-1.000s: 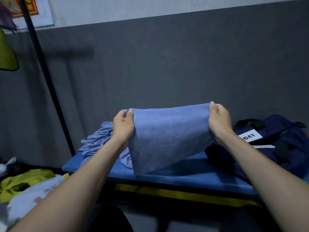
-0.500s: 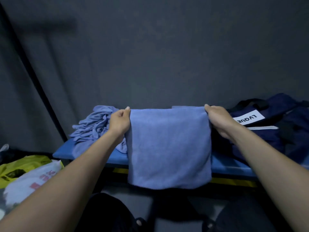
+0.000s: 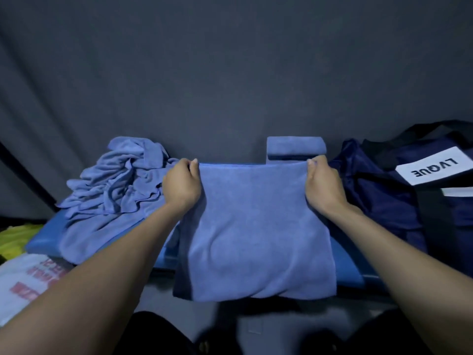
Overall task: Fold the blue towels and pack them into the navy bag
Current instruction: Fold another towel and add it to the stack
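Head view. Dark grey wall behind; blue tabletop running left to right beneath it.

Blue towel: folded, spread flat over middle of tabletop, near edge hanging past front lip. Far edge stretched straight between both hands.

Left hand: on far left corner of towel, fingers curled, thumb and fingertips pinching the cloth. Grip clamped on towel.

Right hand: on far right corner of towel, same curled pinch. Grip clamped on towel. Both forearms reaching in from bottom corners, towel body lying between them and below the hands.

Heap of unfolded towels: crumpled, left end of tabletop, just beside left hand, touching or nearly touching spread towel; contact line hidden by the hand.

Folded towel: small neat block against wall, just beyond the right hand.

Navy bag: right end of tabletop, just beside right hand, black straps, white label reading LVQUE upside down.

White plastic bag with red print, lower left, below tabletop; yellow-green item beside it.
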